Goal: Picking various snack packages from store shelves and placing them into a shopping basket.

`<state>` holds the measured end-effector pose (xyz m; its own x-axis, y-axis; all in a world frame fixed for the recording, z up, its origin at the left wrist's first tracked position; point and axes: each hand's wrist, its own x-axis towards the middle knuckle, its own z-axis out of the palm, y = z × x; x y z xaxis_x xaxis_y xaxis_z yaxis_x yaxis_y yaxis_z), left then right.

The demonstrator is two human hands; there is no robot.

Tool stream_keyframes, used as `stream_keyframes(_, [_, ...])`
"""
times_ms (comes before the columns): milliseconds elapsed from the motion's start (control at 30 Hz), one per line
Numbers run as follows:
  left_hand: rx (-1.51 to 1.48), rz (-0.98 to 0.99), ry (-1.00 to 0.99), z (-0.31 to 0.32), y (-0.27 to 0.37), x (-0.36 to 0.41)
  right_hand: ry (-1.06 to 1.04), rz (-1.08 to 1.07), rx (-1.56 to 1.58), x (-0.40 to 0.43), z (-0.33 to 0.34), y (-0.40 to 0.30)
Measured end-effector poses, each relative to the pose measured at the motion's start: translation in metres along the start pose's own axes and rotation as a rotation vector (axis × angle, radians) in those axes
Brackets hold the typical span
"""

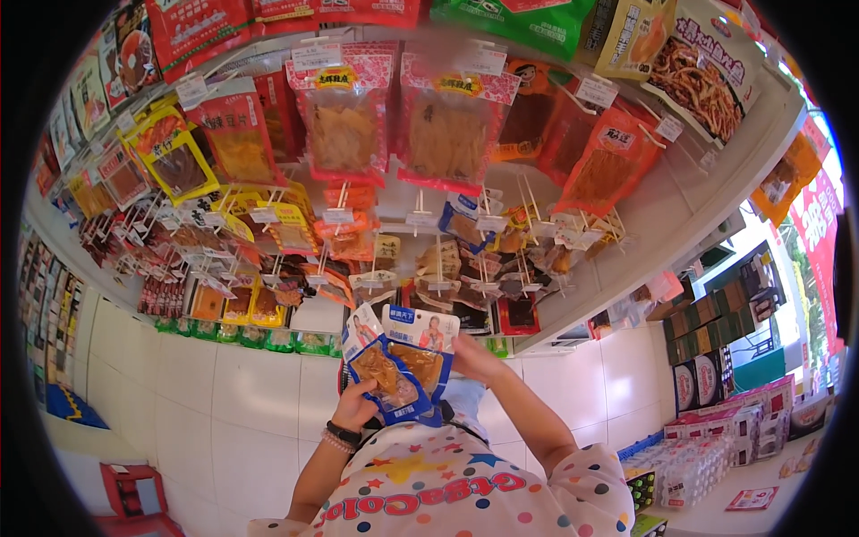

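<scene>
Two blue-and-white snack packets overlap like a fan just in front of my body. My left hand (pixel 357 405) has its thumb over the lower edge of the left packet (pixel 386 372), and that packet leans across the other. At the upper right edge of the right packet (pixel 423 356), my right hand (pixel 478 360) grips the side, its fingertips partly hidden behind the plastic. Clear windows in both packets show brown food. A dark band and a beaded bracelet (pixel 342 436) circle my left wrist.
A pegboard-style display rack (pixel 637 262) spans the front, hung with packaged snacks (pixel 345 121) on metal hooks. Green packs (pixel 282 341) line its base. Shrink-wrapped bottles (pixel 698 463) and stacked cartons (pixel 711 315) stand at the right. A red stand (pixel 134 493) sits at the lower left on the tiled floor (pixel 255 389).
</scene>
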<state>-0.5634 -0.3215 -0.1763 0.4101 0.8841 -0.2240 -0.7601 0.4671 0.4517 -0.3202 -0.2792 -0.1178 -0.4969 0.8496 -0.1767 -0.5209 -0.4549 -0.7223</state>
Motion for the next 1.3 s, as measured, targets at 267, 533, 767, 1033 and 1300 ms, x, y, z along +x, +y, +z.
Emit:
stream_keyframes(267, [-0.027, 0.053, -0.045, 0.022, 0.005, 0.002, 0.288, -0.192, -0.306, -0.02, 0.032, -0.002])
stream_keyframes(533, [-0.02, 0.337, -0.31, 0.013, 0.026, -0.009, 0.314, -0.282, -0.362, -0.037, 0.044, -0.017])
stream_keyframes(767, [0.284, 0.164, -0.284, 0.046, 0.032, -0.021, 0.292, -0.246, -0.445, -0.036, 0.058, -0.012])
stream_keyframes(1033, [0.313, 0.065, -0.198, 0.05, 0.023, -0.023, 0.271, -0.26, -0.401, -0.036, 0.059, -0.006])
stream_keyframes(1300, [0.253, 0.098, 0.092, 0.056, 0.017, -0.018, 0.528, -0.854, -0.783, -0.059, 0.078, -0.057])
